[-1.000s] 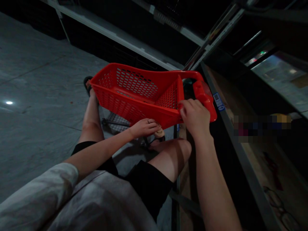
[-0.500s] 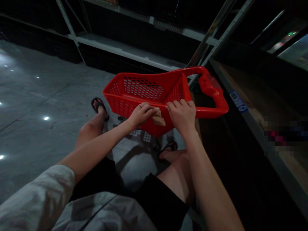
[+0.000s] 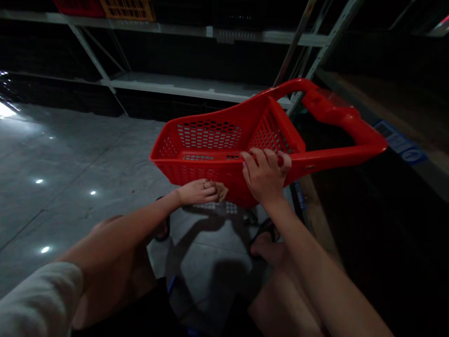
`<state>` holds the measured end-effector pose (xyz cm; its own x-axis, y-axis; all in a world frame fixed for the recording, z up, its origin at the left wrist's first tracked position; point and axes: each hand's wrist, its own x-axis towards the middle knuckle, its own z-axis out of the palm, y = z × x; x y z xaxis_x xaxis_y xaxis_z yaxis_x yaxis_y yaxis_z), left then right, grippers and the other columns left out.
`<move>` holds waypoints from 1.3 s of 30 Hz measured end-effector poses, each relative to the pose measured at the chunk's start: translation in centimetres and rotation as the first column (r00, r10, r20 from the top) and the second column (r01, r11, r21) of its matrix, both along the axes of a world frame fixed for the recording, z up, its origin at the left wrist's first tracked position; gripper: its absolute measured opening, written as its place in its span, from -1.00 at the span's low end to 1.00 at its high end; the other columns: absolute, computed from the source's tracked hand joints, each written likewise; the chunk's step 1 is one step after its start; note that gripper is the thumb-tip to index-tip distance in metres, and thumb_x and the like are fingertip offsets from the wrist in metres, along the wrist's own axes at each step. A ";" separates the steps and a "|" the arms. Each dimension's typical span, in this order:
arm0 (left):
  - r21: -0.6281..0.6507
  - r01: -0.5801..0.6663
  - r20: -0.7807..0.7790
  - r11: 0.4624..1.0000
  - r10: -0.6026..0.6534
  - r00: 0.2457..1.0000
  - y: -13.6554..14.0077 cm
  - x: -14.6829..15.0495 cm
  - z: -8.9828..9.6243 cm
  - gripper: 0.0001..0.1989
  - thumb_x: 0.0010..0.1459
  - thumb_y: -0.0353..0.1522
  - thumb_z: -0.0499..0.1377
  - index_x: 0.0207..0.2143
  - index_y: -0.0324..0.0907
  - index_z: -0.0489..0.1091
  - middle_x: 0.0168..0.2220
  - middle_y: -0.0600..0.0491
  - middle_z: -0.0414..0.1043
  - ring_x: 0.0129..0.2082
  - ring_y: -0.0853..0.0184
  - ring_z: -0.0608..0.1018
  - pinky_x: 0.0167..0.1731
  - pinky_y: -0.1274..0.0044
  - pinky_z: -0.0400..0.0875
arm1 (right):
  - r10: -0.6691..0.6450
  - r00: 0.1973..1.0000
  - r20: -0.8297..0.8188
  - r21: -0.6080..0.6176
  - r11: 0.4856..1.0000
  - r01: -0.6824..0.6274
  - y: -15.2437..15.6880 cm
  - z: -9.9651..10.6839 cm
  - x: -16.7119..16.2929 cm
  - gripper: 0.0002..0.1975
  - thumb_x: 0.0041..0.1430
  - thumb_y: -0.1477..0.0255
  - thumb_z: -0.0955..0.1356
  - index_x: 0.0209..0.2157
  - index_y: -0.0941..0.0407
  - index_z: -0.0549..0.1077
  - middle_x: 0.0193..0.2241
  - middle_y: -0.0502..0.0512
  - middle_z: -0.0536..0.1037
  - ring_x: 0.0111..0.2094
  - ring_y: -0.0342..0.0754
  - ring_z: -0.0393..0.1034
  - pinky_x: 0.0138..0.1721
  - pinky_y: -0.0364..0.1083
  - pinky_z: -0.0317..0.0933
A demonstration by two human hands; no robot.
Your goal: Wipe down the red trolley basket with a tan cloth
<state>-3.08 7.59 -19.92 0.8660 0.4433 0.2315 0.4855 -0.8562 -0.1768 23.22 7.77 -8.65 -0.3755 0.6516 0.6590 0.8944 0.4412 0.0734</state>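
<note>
A red plastic shopping basket cart (image 3: 196, 171) with perforated walls and a long loop handle stands in front of me. My right hand (image 3: 264, 177) is closed over its near rim, close to where the handle begins. Beside the outer face of the near wall is my left hand (image 3: 197, 192), closed around a crumpled tan cloth (image 3: 220, 192). The fingers cover much of the cloth, and whether it touches the wall I cannot tell. From here the basket's visible inside holds nothing.
A grey metal shelf rack (image 3: 168, 89) runs behind the cart, with an orange crate (image 3: 129, 9) and a red crate (image 3: 79, 7) above. A dark ledge with a blue label (image 3: 401, 142) borders the right. My legs and sandals flank the cart on the concrete floor (image 3: 70, 159).
My left hand has moved with the cloth from the near rim down and left along the outer wall. The right hand stays on the rim. The handle appears larger and closer.
</note>
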 end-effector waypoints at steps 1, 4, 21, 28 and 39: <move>0.050 -0.020 0.025 0.999 0.019 1.000 0.5 -0.6 1.2 -0.74 0.34 -0.43 0.12 0.02 0.01 0.41 -0.08 0.04 0.51 -0.03 0.30 0.51 -0.05 0.44 0.39 | -0.008 1.000 -0.031 0.006 1.000 0.008 0.3 -0.5 -0.5 -0.61 0.32 0.42 0.26 0.12 -0.06 0.49 0.07 0.16 0.57 0.14 0.18 0.27 0.22 0.26 -0.11; 0.270 -0.068 0.131 0.960 0.034 0.991 1.0 -1.4 3.2 -0.67 0.32 -0.45 0.16 0.08 0.05 0.40 -0.08 0.04 0.50 -0.01 0.27 0.50 -0.04 0.39 0.39 | 0.009 0.999 -0.038 0.003 1.000 -0.009 1.0 -1.5 -1.9 -0.63 0.31 0.41 0.28 0.10 -0.08 0.50 0.09 0.13 0.56 0.16 0.16 0.26 0.24 0.24 -0.13; 0.329 -0.353 0.511 0.876 0.149 0.846 1.9 -0.3 5.2 -0.80 0.32 -0.42 0.18 -0.06 0.00 0.49 -0.13 0.03 0.47 -0.05 0.22 0.44 -0.04 0.37 0.34 | -0.017 0.998 -0.066 -0.095 0.995 0.011 4.2 -2.1 -2.0 -0.69 0.32 0.40 0.25 0.02 -0.04 0.52 0.02 0.10 0.55 0.13 0.14 0.25 0.28 0.23 -0.15; 0.187 -0.369 0.318 0.910 0.299 0.900 2.1 0.2 2.8 -0.78 0.36 -0.40 0.11 -0.01 -0.03 0.47 -0.13 -0.02 0.44 -0.12 0.19 0.42 -0.05 0.31 0.30 | -0.059 0.993 -0.102 -0.133 0.990 0.045 4.7 -2.5 -1.6 -0.67 0.32 0.37 0.25 0.06 -0.03 0.47 0.14 0.14 0.45 0.25 0.19 0.15 0.33 0.31 -0.13; 0.131 -0.220 -0.086 0.967 0.232 0.969 1.4 -2.2 -1.0 -0.86 0.33 -0.42 0.11 -0.16 -0.14 0.48 -0.15 -0.05 0.47 -0.18 0.22 0.45 -0.12 0.32 0.34 | -0.016 0.994 -0.105 -0.139 0.990 0.001 4.4 -3.5 -2.0 -0.59 0.30 0.38 0.25 0.17 0.00 0.38 0.18 0.17 0.43 0.32 0.18 0.09 0.35 0.28 -0.11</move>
<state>-5.25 9.04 -20.92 0.7678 0.6047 0.2116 0.6386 -0.6960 -0.3284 21.17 12.20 -12.16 -0.3027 0.7422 0.5980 0.8977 0.4327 -0.0826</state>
